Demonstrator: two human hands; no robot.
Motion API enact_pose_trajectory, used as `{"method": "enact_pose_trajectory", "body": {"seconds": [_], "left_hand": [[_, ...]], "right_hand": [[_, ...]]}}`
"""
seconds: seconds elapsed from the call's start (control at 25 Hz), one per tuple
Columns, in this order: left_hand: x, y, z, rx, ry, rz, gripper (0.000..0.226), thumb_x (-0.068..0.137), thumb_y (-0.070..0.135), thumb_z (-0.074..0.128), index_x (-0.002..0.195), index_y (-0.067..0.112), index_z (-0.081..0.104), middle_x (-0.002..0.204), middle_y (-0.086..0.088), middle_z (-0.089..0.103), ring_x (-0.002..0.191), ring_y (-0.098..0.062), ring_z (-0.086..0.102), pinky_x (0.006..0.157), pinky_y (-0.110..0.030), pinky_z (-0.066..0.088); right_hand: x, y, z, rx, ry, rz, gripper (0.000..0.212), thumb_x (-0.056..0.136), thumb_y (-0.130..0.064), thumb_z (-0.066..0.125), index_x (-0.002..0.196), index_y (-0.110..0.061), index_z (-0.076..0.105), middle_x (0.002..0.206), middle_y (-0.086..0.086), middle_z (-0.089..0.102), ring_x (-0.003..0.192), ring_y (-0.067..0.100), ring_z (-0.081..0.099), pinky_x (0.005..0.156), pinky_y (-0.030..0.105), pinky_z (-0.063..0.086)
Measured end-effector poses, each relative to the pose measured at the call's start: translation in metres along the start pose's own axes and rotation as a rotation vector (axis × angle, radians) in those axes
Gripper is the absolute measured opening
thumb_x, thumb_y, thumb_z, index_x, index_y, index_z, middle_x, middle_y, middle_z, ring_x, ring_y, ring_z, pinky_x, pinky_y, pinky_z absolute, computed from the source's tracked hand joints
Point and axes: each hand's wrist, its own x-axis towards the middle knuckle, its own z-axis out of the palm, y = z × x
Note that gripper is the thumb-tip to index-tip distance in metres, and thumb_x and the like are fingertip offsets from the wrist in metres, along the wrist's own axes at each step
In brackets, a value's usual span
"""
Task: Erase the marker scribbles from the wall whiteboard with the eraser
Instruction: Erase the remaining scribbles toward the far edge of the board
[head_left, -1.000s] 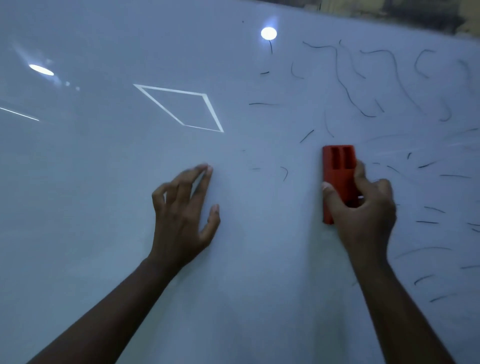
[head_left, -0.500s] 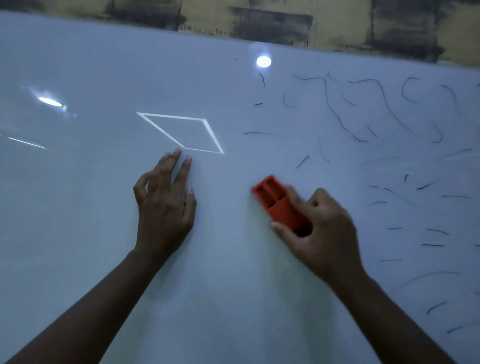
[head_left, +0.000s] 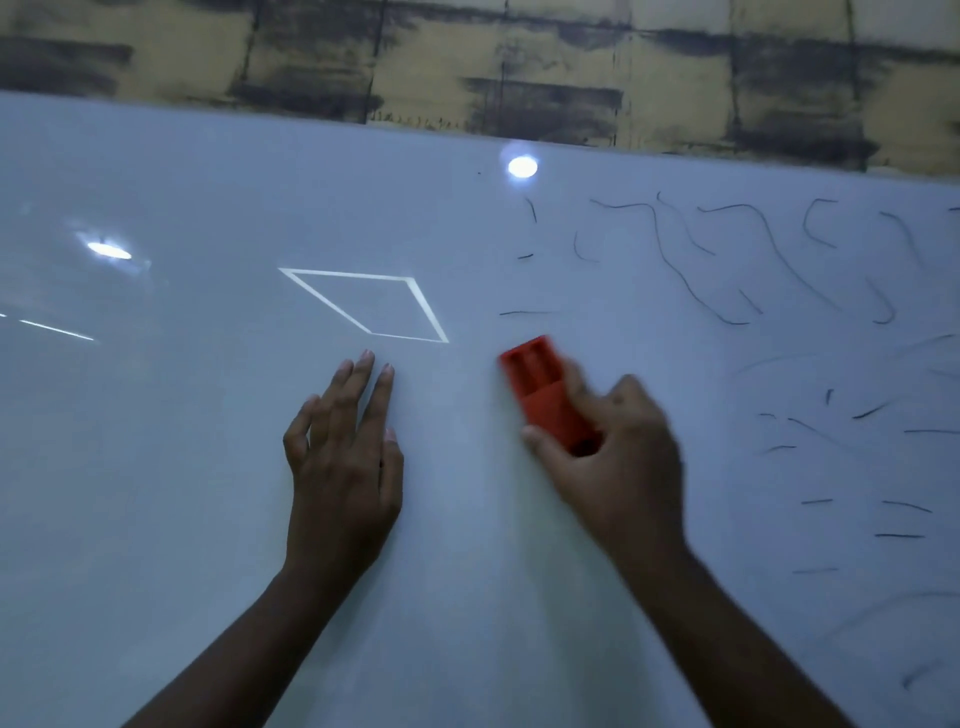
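I am seeing the red eraser (head_left: 545, 392) lying against the whiteboard (head_left: 208, 519) just right of the frame's centre, tilted so its upper end is leaning toward the upper left. The right hand (head_left: 618, 457) is grasping its lower end, thumb on the left edge and fingers wrapping over the right side; both hand and eraser are showing slightly blurred. The left hand (head_left: 345, 467) is resting flat on the board just left of centre, released, fingers straight and pointing up, holding nothing, well apart from the eraser. Black marker scribbles (head_left: 727, 270) are spreading across the right half of the frame: long wavy strokes in the upper right, short dashes in the lower right, and a thin horizontal stroke sitting just above the eraser. The board under and left of the hands is showing no marks. Bright reflections are sitting on the glossy surface: a slanted four-sided outline (head_left: 369, 304) just above the left hand, a round spot (head_left: 522, 167) near the top centre, an oval one (head_left: 108, 250) at the left. A yellowish wall with dark smudges (head_left: 467, 57) is running along the top of the frame above the board's edge.
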Motion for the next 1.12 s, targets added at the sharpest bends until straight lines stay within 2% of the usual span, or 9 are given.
{"method": "enact_pose_trajectory", "body": {"seconds": [0.16, 0.32, 0.44, 0.56, 0.64, 0.72, 0.84, 1.0, 1.12], "left_hand": [[0.001, 0.001, -0.005, -0.06, -0.032, -0.036, 0.059, 0.1, 0.02, 0.039, 0.155, 0.002, 0.05, 0.165, -0.019, 0.043, 0.154, -0.035, 0.038, 0.12, -0.057, 0.029], [0.04, 0.006, -0.01, -0.066, -0.034, -0.088, 0.055, 0.091, 0.018, 0.045, 0.141, 0.006, 0.062, 0.145, -0.016, 0.056, 0.135, -0.038, 0.052, 0.104, -0.054, 0.038], [0.079, 0.009, -0.007, -0.062, -0.02, -0.077, 0.055, 0.087, 0.012, 0.051, 0.14, 0.006, 0.063, 0.145, -0.015, 0.057, 0.135, -0.038, 0.054, 0.103, -0.052, 0.038], [0.096, 0.003, -0.001, 0.016, 0.002, -0.024, 0.06, 0.09, 0.013, 0.05, 0.149, 0.007, 0.057, 0.159, -0.016, 0.049, 0.146, -0.036, 0.048, 0.109, -0.054, 0.035], [0.105, -0.009, 0.003, 0.095, 0.027, 0.074, 0.064, 0.093, 0.016, 0.047, 0.155, 0.006, 0.05, 0.167, -0.018, 0.039, 0.153, -0.035, 0.042, 0.114, -0.056, 0.033], [0.119, -0.021, 0.005, 0.123, 0.03, 0.145, 0.067, 0.094, 0.022, 0.041, 0.159, 0.005, 0.044, 0.172, -0.018, 0.032, 0.158, -0.034, 0.035, 0.119, -0.058, 0.031], [0.133, -0.029, 0.008, 0.102, -0.007, 0.11, 0.07, 0.098, 0.029, 0.034, 0.164, 0.006, 0.037, 0.174, -0.016, 0.026, 0.162, -0.032, 0.027, 0.127, -0.058, 0.026], [0.131, -0.029, 0.013, 0.108, -0.041, 0.107, 0.069, 0.102, 0.033, 0.027, 0.166, 0.009, 0.032, 0.175, -0.013, 0.023, 0.163, -0.028, 0.021, 0.13, -0.058, 0.021], [0.13, -0.031, 0.016, 0.096, -0.035, 0.107, 0.068, 0.103, 0.033, 0.029, 0.167, 0.009, 0.032, 0.176, -0.012, 0.022, 0.164, -0.027, 0.021, 0.13, -0.058, 0.022]], "right_hand": [[-0.037, -0.03, 0.025, -0.153, -0.118, -0.283, 0.077, 0.077, -0.064, 0.067, 0.145, -0.032, 0.053, 0.092, -0.003, 0.05, 0.081, 0.017, 0.051, 0.067, 0.034, 0.053], [-0.014, -0.019, 0.017, -0.23, -0.073, -0.338, 0.074, 0.078, -0.067, 0.064, 0.142, -0.031, 0.058, 0.089, -0.005, 0.048, 0.075, 0.015, 0.048, 0.066, 0.034, 0.049], [0.031, -0.013, 0.004, -0.226, -0.042, -0.285, 0.072, 0.079, -0.066, 0.063, 0.143, -0.033, 0.057, 0.091, -0.004, 0.048, 0.08, 0.021, 0.053, 0.071, 0.037, 0.049], [0.078, 0.003, -0.019, -0.192, 0.012, -0.134, 0.07, 0.081, -0.064, 0.069, 0.144, -0.037, 0.056, 0.091, -0.001, 0.05, 0.084, 0.025, 0.058, 0.074, 0.039, 0.052], [0.097, 0.03, -0.039, -0.154, 0.09, 0.01, 0.07, 0.082, -0.061, 0.073, 0.144, -0.033, 0.058, 0.089, 0.002, 0.05, 0.081, 0.025, 0.058, 0.068, 0.037, 0.05], [0.103, 0.059, -0.056, -0.113, 0.187, 0.116, 0.07, 0.082, -0.058, 0.075, 0.143, -0.024, 0.061, 0.084, 0.002, 0.047, 0.073, 0.022, 0.054, 0.06, 0.031, 0.04], [0.1, 0.075, -0.059, -0.078, 0.27, 0.176, 0.071, 0.084, -0.053, 0.077, 0.143, -0.018, 0.06, 0.08, 0.001, 0.045, 0.068, 0.02, 0.051, 0.056, 0.025, 0.034], [0.113, 0.052, -0.035, -0.079, 0.299, 0.214, 0.069, 0.085, -0.05, 0.076, 0.141, -0.012, 0.062, 0.086, 0.008, 0.049, 0.076, 0.029, 0.056, 0.066, 0.034, 0.047], [0.131, 0.002, -0.007, -0.08, 0.262, 0.151, 0.066, 0.085, -0.052, 0.073, 0.141, -0.019, 0.062, 0.093, 0.008, 0.047, 0.091, 0.034, 0.058, 0.073, 0.038, 0.048]]}}
